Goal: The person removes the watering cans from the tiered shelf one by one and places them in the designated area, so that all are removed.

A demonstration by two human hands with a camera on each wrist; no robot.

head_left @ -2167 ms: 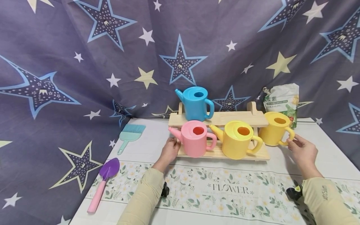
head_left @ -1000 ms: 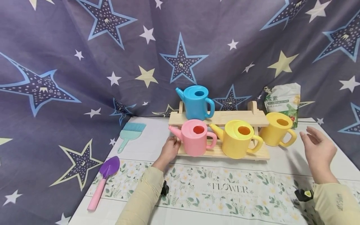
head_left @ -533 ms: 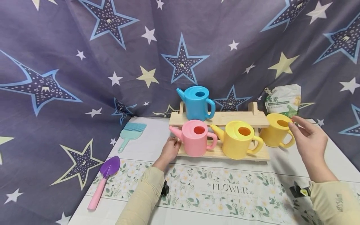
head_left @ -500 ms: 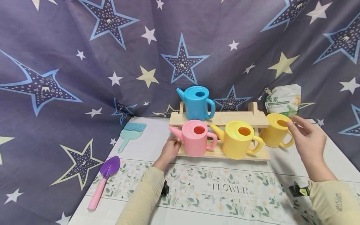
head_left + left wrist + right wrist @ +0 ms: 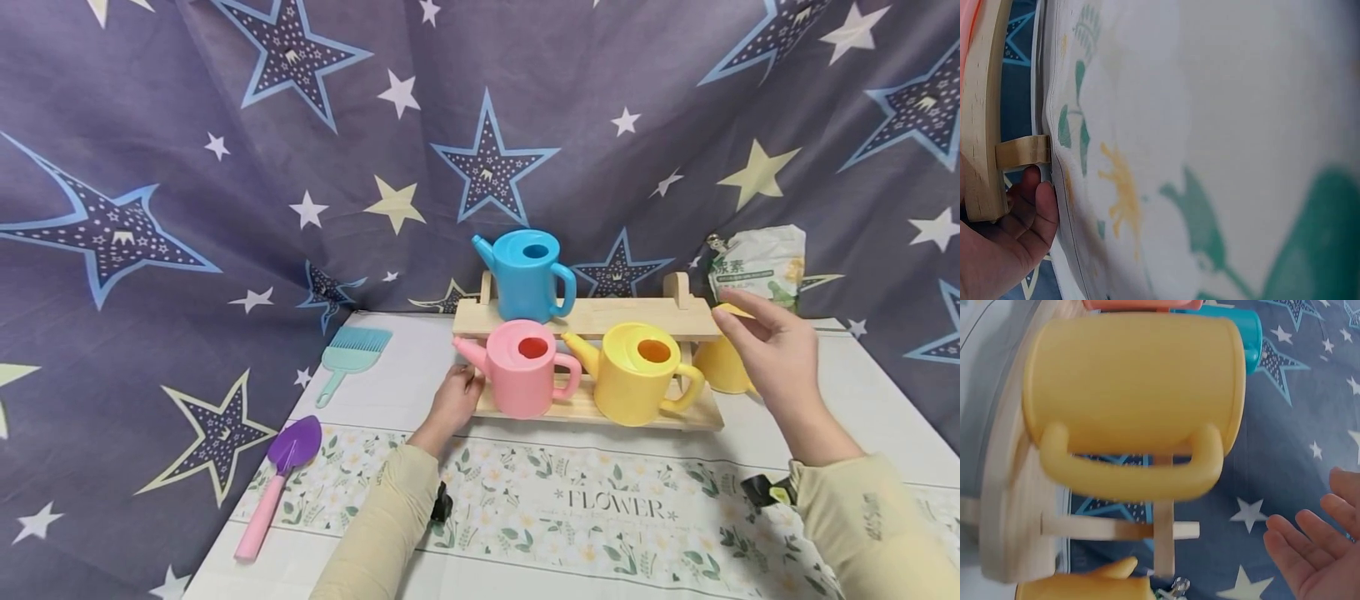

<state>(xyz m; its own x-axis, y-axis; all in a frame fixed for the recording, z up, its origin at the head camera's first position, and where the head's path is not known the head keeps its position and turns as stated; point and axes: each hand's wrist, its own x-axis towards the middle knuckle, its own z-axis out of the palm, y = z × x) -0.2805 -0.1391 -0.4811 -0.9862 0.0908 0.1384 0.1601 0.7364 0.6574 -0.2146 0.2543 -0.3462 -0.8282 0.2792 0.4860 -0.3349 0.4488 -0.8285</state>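
A two-tier wooden shelf (image 5: 622,317) stands on the table. On its upper board is a blue watering can (image 5: 525,287); on the lower board are a pink watering can (image 5: 517,383) and a yellow watering can (image 5: 626,393). My left hand (image 5: 454,402) grips the lower board's left end, its fingers curled under the wood in the left wrist view. A second yellow watering can (image 5: 718,367) sits on the table right of the shelf, partly hidden by my right hand (image 5: 783,367). That hand is raised near the upper board's right end, holding nothing, its fingers loosely bent.
A white bag (image 5: 761,258) with green print leans at the back right. On the left lie a teal brush (image 5: 350,354) and a purple trowel (image 5: 281,475) with a pink handle. A starry cloth (image 5: 375,125) hangs behind the table.
My right hand has let go of the second yellow watering can's handle, drawn back to the right, then moved left in front of that can. My left hand stays at the shelf.
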